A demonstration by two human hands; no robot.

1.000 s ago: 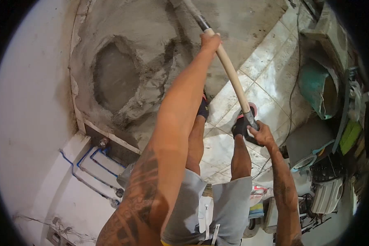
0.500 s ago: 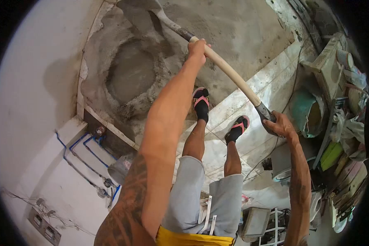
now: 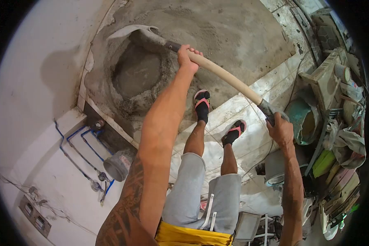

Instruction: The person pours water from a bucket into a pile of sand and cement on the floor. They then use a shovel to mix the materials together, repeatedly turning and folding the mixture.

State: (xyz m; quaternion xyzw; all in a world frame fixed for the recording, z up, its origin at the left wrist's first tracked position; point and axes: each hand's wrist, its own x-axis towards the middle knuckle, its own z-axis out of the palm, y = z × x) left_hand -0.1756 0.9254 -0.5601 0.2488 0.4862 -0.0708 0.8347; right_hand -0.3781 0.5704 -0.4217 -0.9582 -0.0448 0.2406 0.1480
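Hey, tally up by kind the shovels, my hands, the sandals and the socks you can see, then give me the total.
Shovel: 1
Hands: 2, left hand and right hand
Sandals: 2
Socks: 2
Total: 7

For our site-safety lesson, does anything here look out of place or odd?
Yes: the flip-flops over dark socks, near the grey mix, seem flimsy for work with a shovel. At right, boards and bags lie jumbled.

Indoor constr. site w/ cement mix (image 3: pixel 233 45), pipes (image 3: pixel 83 156)
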